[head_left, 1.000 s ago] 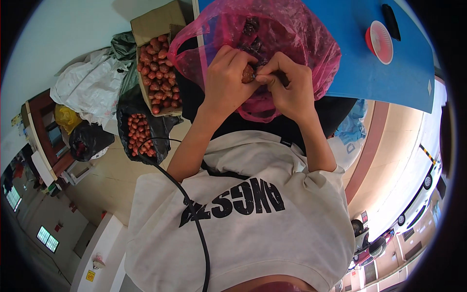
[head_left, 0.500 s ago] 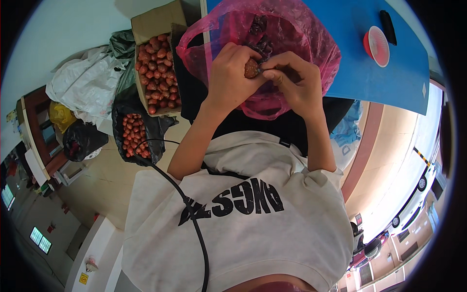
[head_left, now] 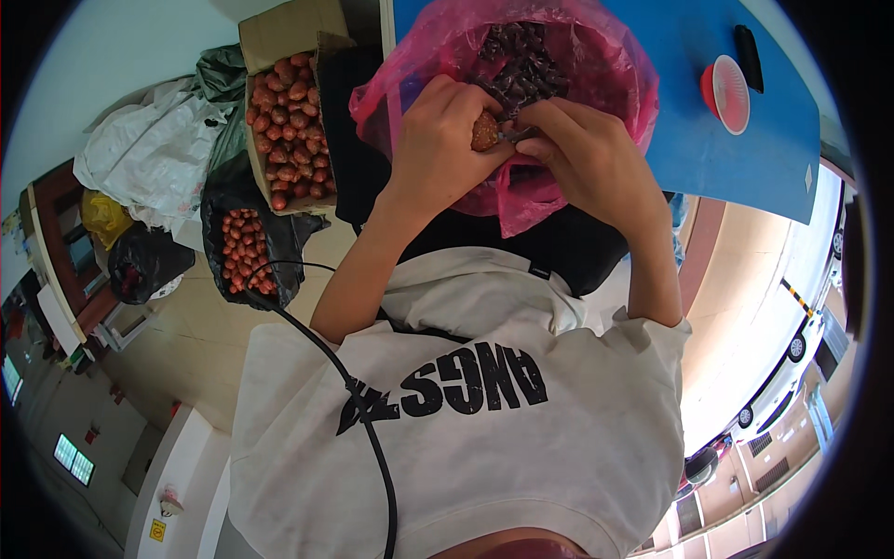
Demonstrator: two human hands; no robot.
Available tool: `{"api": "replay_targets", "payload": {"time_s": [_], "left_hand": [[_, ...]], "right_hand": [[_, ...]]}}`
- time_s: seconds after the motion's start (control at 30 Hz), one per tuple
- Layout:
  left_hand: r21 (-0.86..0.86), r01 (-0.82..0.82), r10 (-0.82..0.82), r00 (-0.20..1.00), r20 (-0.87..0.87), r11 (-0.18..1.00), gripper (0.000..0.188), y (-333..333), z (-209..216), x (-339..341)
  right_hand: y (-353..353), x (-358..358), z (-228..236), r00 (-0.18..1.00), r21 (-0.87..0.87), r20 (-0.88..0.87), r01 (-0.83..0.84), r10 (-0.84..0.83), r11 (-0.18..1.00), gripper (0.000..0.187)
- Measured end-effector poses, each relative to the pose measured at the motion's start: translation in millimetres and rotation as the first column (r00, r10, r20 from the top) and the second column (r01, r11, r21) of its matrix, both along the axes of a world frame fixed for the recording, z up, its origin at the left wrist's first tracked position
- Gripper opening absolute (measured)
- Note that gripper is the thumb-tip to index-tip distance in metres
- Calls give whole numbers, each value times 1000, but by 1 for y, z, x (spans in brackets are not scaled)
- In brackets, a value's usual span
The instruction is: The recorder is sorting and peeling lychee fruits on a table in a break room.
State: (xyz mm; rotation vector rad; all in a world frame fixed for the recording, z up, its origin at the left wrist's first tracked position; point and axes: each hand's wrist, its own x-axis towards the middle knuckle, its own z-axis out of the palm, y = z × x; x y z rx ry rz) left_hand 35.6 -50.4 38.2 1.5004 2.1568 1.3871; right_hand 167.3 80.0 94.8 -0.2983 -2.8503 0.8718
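Note:
My left hand [head_left: 441, 140] is closed around a brown, speckled, egg-shaped piece [head_left: 484, 132] whose exact kind I cannot make out. My right hand [head_left: 596, 154] pinches a small dark bit [head_left: 510, 132] against the right side of that piece; the fingers partly hide it. Both hands are over the mouth of a pink see-through plastic bag [head_left: 610, 56]. Inside the bag, beyond my fingers, lies a heap of small black shiny pieces [head_left: 521, 70].
On the left, a cardboard box [head_left: 289, 33] holds many reddish-brown oval pieces [head_left: 293, 121]. Nearer, a black bag [head_left: 289, 242] contains smaller reddish ones. A red-and-white bowl [head_left: 729, 93] and a black object [head_left: 748, 58] rest on the blue table [head_left: 773, 158]. A black cable [head_left: 363, 410] crosses my shirt.
My right hand has shifted slightly right and its wrist is turned more outward. The bag's mouth gapes wider, showing more black pieces. The brown piece stays in my left hand.

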Motion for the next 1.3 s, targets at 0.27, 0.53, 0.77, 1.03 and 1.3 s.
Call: {"api": "replay_targets", "payload": {"time_s": [0.27,0.53,0.77,1.03,1.3], "left_hand": [[-11,13,-13,998,-57,1000,34,-4,-10,-1],[-34,4,-5,1000,-14,999,33,-3,-9,-3],[-21,1,-1,1000,-5,1000,30,-3,-12,-5],[-38,11,-11,1000,-16,999,32,-3,-13,-5],[-40,40,-43,997,-71,998,33,-3,-11,-3]], "right_hand": [[4,-9,-6,991,-54,9,-135,136,989,14],[-3,-13,-25,994,-110,-54,-97,92,989,15],[-7,-16,-29,992,-78,-102,-78,70,994,16],[-9,-17,-29,994,-65,-79,-77,72,995,17],[-8,-11,-22,996,-40,-62,-72,69,997,16]]}}
